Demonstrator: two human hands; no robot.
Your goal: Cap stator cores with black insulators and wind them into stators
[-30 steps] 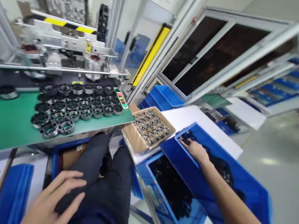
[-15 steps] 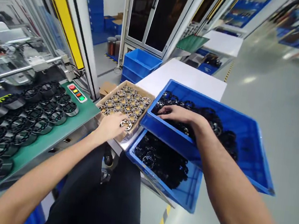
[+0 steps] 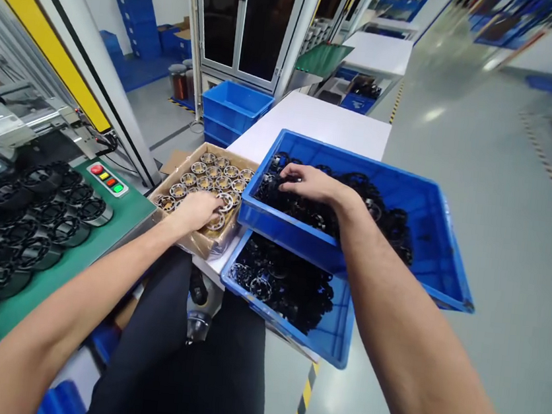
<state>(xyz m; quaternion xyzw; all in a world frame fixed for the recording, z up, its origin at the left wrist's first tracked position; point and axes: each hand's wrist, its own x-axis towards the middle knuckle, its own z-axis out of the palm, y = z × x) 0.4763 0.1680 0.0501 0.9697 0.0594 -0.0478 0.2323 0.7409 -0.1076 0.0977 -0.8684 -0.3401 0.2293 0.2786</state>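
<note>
Over the near part of a cardboard box (image 3: 181, 168) of round metal rings, my left hand (image 3: 199, 210) has its fingers closed on a metal ring (image 3: 225, 202). The box holds several rows of similar rings. My right hand (image 3: 306, 180) is inside the upper blue bin (image 3: 298, 226), just above black ring parts (image 3: 358, 183), with its fingers curved and apart. Nothing shows between those fingers. Below and nearer me, a lower blue bin (image 3: 344, 328) holds more black parts (image 3: 291, 288).
On the left, a green bench (image 3: 124, 200) carries rows of dark cylinders (image 3: 71, 230) and a button panel (image 3: 108, 179). Behind the box stand stacked blue bins (image 3: 237, 106) and a white table (image 3: 345, 125). A machine post (image 3: 97, 67) rises at the left.
The whole view has shifted, so things sit further left. My left hand still has a ring at its fingertips, over the box. My right hand has lifted slightly from the black parts, its fingers more visible.
</note>
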